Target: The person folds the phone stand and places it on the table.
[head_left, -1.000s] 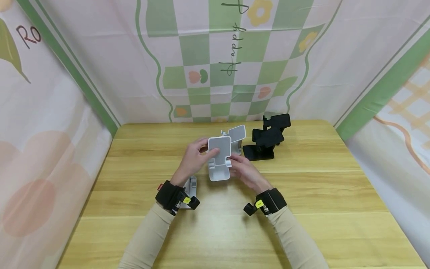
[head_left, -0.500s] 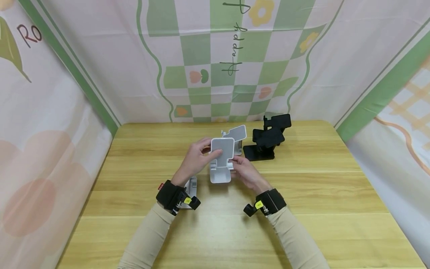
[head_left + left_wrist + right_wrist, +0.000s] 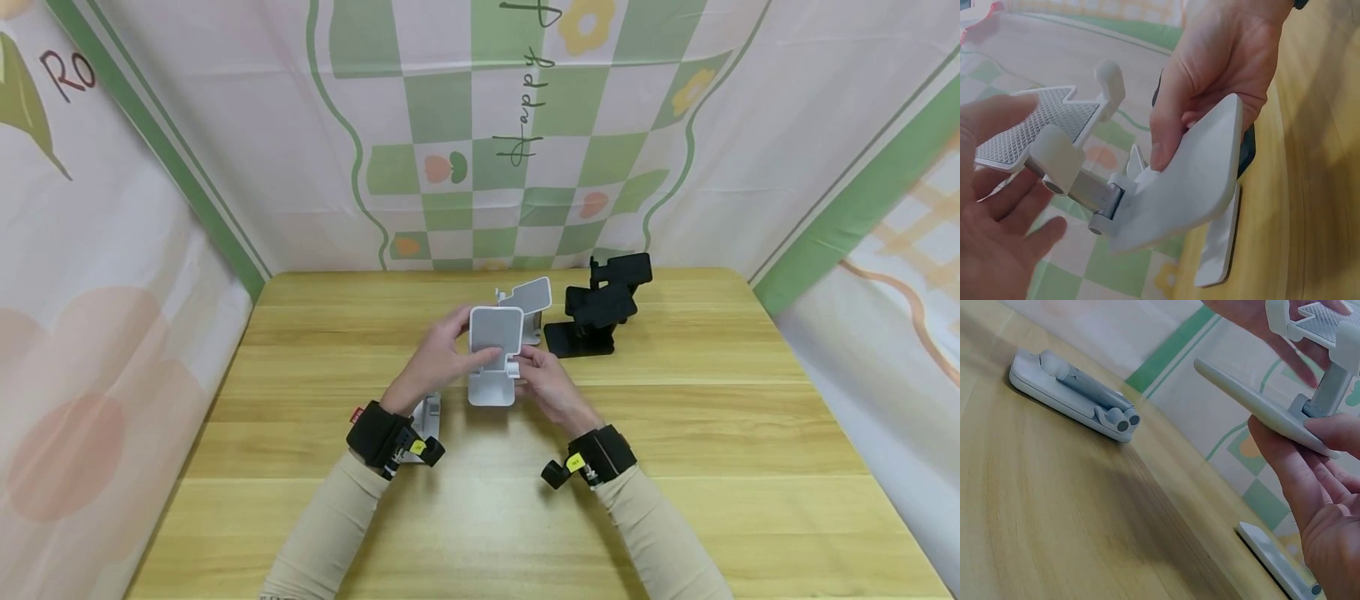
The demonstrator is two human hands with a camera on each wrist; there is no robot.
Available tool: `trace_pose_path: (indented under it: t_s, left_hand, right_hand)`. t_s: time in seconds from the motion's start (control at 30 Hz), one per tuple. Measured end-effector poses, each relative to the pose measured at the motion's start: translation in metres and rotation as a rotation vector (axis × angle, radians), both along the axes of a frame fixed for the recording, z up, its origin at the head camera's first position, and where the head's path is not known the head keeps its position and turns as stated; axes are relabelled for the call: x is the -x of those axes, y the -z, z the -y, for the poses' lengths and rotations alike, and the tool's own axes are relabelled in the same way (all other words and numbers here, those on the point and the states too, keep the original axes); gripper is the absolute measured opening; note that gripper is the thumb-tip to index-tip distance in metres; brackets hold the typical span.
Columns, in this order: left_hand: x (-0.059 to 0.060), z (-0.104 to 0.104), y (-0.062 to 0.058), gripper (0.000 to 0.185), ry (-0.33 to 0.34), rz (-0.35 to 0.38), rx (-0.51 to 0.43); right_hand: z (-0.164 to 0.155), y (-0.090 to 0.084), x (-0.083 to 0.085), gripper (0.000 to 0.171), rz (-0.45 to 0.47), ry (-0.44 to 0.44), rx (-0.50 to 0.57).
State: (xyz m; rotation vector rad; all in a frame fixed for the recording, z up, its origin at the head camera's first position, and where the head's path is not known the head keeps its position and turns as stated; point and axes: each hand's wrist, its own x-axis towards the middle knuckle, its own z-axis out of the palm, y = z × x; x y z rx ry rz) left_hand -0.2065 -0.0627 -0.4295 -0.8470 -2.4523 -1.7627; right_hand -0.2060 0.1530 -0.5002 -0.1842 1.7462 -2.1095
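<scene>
Above the middle of the wooden table (image 3: 675, 433), a white folding phone stand (image 3: 492, 358) is held clear of the surface between both hands. Its ribbed cradle plate faces the head camera and its flat base plate hangs toward the person. Left hand (image 3: 438, 358): fingers lie behind the cradle plate, thumb across its lower front edge; the left wrist view shows these fingers fairly straight against the plate's underside, so the hand supports rather than clenches. Right hand (image 3: 543, 383): thumb and fingers pinch the base plate near the hinge, as both wrist views confirm, with the thumb pressed on the plate's upper face (image 3: 1185, 187). Stand condition: unfolded, hinge arm visible between the two plates. Just behind it on the table stands a second white phone stand (image 3: 528, 304), also unfolded, upright. To that one's right sits a black phone stand (image 3: 592, 321) on its flat base, with another black phone stand (image 3: 622, 271) just behind it at the table's far edge. A folded white phone stand (image 3: 427, 412) lies flat on the table beside the left wrist; the right wrist view shows it closed, arm tucked against its base (image 3: 1066, 394). Both forearms wear beige sleeves and black wrist straps.
</scene>
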Motion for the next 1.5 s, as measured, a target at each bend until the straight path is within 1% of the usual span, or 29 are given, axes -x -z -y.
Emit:
trace_pose_path:
  t_s: [0.1,0.17,0.23,0.4,0.5,0.77,0.97,1.17,1.33,1.5]
  left_hand:
    - [0.0006,0.0003,0.001,0.058,0.045,0.026,0.028]
    - [0.0008,0.0006,0.001,0.059,0.071,0.042,0.028]
    - [0.0012,0.0013,0.0009,0.059,0.083,0.053,0.029]
    - [0.0032,0.0035,0.002,0.056,0.094,0.042,0.02]
    - [0.0039,0.0041,0.0026,0.054,0.099,0.02,0.016]
    - [0.0044,0.0041,0.0036,0.054,0.101,-0.012,0.016]
    - [0.0036,0.0031,0.0042,0.052,0.093,-0.007,0.008]
    - [0.0001,0.0023,0.0039,0.053,0.08,-0.005,0.021]
    - [-0.0016,0.002,0.0043,0.054,0.065,-0.005,0.012]
    - [-0.002,0.0013,0.0052,0.052,0.049,-0.044,0.03]
  right_hand:
    - [0.0004,0.0002,0.0,0.047,0.002,0.006,-0.003]
    - [0.0008,0.0004,-0.0001,0.047,0.0,0.003,-0.003]
    - [0.0011,0.0005,-0.0006,0.047,0.0,-0.002,-0.003]
    - [0.001,0.0014,-0.0018,0.047,-0.015,-0.02,-0.016]
    - [0.0013,0.0012,-0.0022,0.047,-0.026,-0.031,-0.018]
    - [0.0005,0.0012,-0.0031,0.048,-0.02,-0.039,-0.022]
    - [0.0012,-0.0004,-0.0042,0.047,-0.008,-0.03,-0.024]
    - [0.0009,0.0005,-0.0054,0.046,-0.005,-0.031,-0.024]
    - [0.0001,0.0016,-0.0064,0.047,-0.011,-0.037,-0.009]
    - [0.0005,0.0012,-0.008,0.048,-0.018,-0.041,-0.001]
